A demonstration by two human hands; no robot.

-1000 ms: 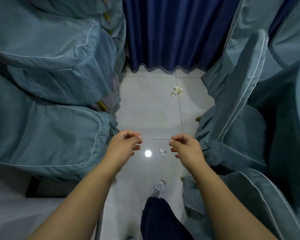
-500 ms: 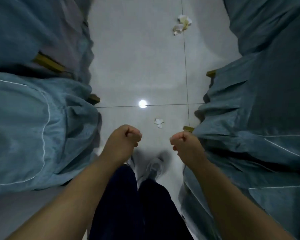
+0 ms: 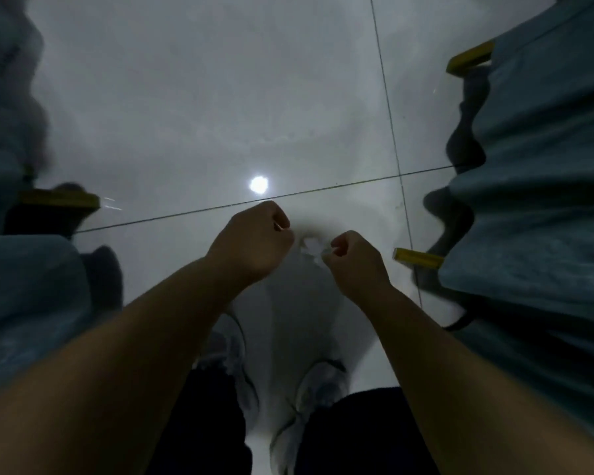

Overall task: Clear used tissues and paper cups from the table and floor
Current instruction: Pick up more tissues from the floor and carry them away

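We have bent lower than half a second ago. The tissue scrap [image 3: 310,249] now lies on the floor [image 3: 186,114] between our hands. The left hand [image 3: 254,242] is curled and empty. The right hand [image 3: 354,261] is curled and nearer; whether it pinches the scrap, we cannot tell.

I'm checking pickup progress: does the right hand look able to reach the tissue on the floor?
Likely yes: the tissue lies on bare floor just beside the right hand, nothing between them, though its curled fingers must open first.
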